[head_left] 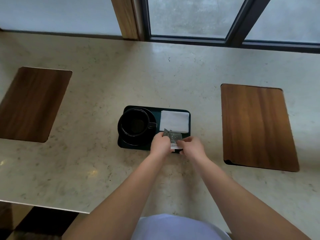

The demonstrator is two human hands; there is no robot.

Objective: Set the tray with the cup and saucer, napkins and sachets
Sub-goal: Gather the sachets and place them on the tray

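Two wooden boards (32,103) (258,126) lie inset in the marble counter (138,75).

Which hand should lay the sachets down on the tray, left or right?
Probably right. Both hands grip the sachets over the tray's near right corner. The right hand is on the open side by the napkins; the left hand sits close to the cup and saucer.

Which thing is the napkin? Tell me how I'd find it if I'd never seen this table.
Find the pale stone counter with a small dark tray in the middle, between two wooden boards. On the tray, the black cup and saucer sit on the left; the napkin lies flat on the right. It is the only plain white square there.
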